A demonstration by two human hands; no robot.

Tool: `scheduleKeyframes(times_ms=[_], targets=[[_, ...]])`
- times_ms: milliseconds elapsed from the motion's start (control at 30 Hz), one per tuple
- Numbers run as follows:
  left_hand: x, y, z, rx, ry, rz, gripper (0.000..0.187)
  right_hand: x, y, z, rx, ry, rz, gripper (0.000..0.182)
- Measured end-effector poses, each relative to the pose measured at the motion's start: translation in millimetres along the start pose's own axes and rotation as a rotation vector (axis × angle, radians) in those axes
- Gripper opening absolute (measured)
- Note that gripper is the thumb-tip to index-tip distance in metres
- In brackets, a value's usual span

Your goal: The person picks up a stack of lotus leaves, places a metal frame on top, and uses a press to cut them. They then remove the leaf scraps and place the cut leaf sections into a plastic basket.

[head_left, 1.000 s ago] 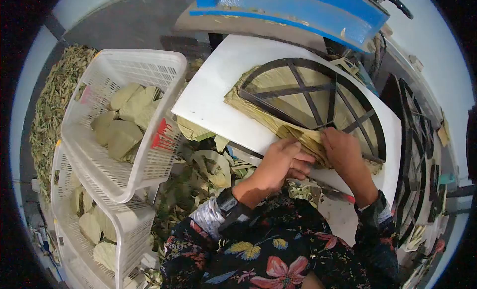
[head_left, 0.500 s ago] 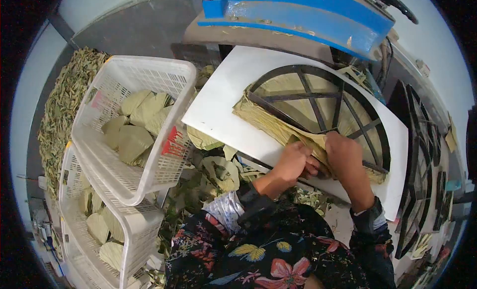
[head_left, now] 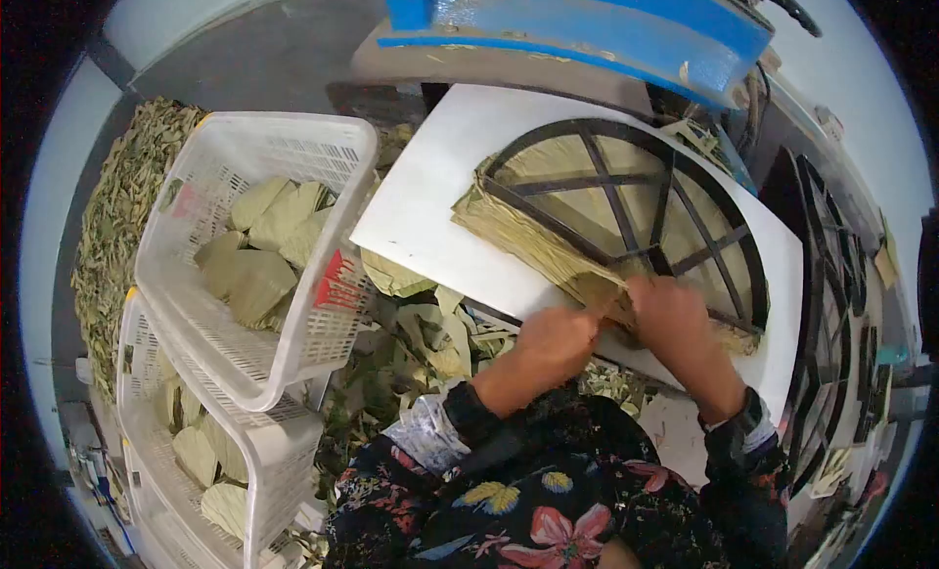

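Observation:
A black metal frame, half-round with crossing bars [head_left: 558, 188], lies on a stack of dried leaves [head_left: 518, 239] on a white board [head_left: 430, 178]. Leaf edges stick out past the frame's straight side. At the near edge of the stack, my left hand [head_left: 558, 342] is closed on the leaves, its fingers partly hidden. Close to its right, my right hand [head_left: 670, 310] is closed over the leaf edge beside the frame's corner, somewhat blurred.
White baskets with cut leaf pieces [head_left: 347, 144] stand at the left, beside a heap of leaves [head_left: 127, 202]. Leaf scraps [head_left: 391, 373] lie below the board. A blue machine [head_left: 587, 26] is behind it. More black frames [head_left: 817, 344] stand at the right.
My left hand has moved slightly down and left, pulling at the leaf edge. My right hand has shifted a little down, and the view has moved slightly.

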State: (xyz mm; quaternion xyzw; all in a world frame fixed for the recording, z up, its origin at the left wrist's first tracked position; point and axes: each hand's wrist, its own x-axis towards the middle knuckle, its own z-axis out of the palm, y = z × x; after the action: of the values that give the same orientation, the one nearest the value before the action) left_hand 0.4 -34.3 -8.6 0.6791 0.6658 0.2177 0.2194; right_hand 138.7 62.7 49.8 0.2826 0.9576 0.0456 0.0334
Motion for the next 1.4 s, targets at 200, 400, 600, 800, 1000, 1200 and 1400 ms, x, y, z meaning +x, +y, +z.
scheduleKeyframes(times_ms=[200, 400, 600, 800, 1000, 1200, 1400], targets=[[3, -9, 7, 0.071, 0.017, 0.082, 0.021, -18, 6, 2, 0.098, 0.058, -0.034, 0.018], [-6, -7, 1, -0.463, 0.162, -0.078, 0.021, -33, 3, -6, 0.368, 0.14, -0.015, 0.045], [-31, -8, 19, -1.197, -0.03, -0.307, 0.027, -40, 11, 0, 0.395, 0.004, 0.027, 0.046], [-33, 13, 34, -1.38, -0.096, -0.346, 0.032, -35, 22, 4, 0.441, 0.013, 0.053, 0.041], [-35, 14, 44, -1.443, -0.076, -0.316, 0.034, -37, -3, 2, 0.179, 0.07, 0.014, 0.038], [-34, 18, 49, -1.488, 0.0, -0.303, 0.033, -28, -7, -8, 0.102, 0.018, 0.087, 0.026], [-26, 24, 36, -1.545, 0.125, -0.328, 0.031, -14, -3, 6, -0.034, -0.026, 0.156, 0.013]])
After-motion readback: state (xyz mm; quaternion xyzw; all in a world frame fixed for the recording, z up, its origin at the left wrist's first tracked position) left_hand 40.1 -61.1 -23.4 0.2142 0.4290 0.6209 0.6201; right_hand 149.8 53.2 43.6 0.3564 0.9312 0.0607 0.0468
